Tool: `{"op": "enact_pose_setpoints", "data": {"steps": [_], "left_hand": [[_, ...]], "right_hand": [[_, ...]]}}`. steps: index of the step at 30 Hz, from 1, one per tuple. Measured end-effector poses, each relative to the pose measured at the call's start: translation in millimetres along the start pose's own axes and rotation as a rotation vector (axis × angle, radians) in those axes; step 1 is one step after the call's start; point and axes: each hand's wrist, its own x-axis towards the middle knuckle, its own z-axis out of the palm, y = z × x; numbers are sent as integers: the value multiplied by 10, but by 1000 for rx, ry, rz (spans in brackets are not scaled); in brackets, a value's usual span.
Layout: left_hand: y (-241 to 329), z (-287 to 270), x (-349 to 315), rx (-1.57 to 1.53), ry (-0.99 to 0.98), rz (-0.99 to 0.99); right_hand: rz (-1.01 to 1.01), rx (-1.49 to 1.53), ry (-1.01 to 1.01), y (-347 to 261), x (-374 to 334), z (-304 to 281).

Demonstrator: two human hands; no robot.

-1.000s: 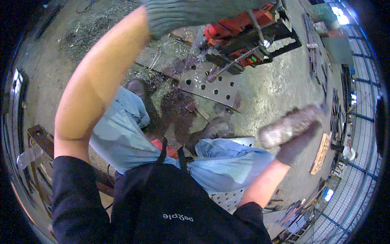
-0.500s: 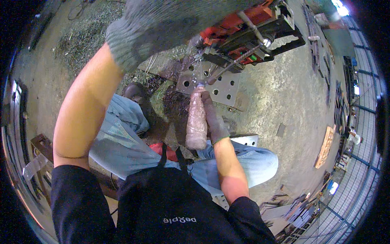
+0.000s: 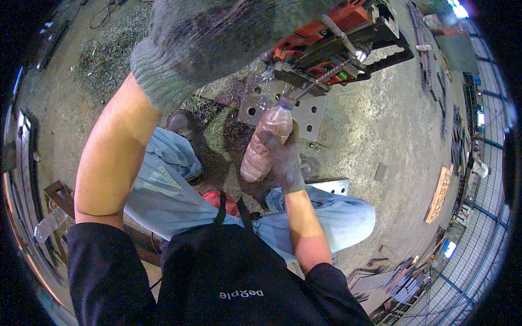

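Observation:
A clear plastic bottle [image 3: 260, 155] with cloudy brownish liquid in it is in my gloved right hand [image 3: 284, 163], whose fingers wrap round its side. It tilts, its neck pointing up and to the right, close to the spiral rod of a red and black drilling machine [image 3: 340, 27]. My left hand [image 3: 217, 49], in a grey knitted glove, reaches across the top of the view beside the machine's red body. Its fingers are hidden, so its grip does not show. Beneath the machine lies a metal plate with round holes [image 3: 255, 98].
Metal shavings [image 3: 111, 70] are heaped on the floor to the left. A dark boot [image 3: 182, 124] stands near the plate. An empty-looking clear bottle [image 3: 50, 224] lies at the far left, by a metal frame. A wooden pallet [image 3: 438, 194] and metal stock lie to the right.
The bottle has tipped from nearly upright to a slant, its neck moving right and up toward the rod. My right hand's hold now shows fingers across its front. My left hand shifted slightly.

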Motion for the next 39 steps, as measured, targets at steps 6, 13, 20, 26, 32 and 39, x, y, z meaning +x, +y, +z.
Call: {"op": "enact_pose_setpoints", "data": {"steps": [6,13,20,26,32,39], "left_hand": [[-72,-39,69,273,-30,217],[-203,-121,208,442,-55,618],[327,-183,226,-460,-147,-385],[16,-51,-53,-407,37,-311],[84,-150,-45,-487,-72,-474],[-98,-240,-75,-10,-109,-284]], "right_hand": [[376,80,-84,99,31,-78],[502,222,-95,203,77,-56],[395,258,-180,305,153,-115],[420,350,-137,-1,25,-15],[148,166,-54,-38,-12,44],[293,16,-108,-32,6,20]]}}
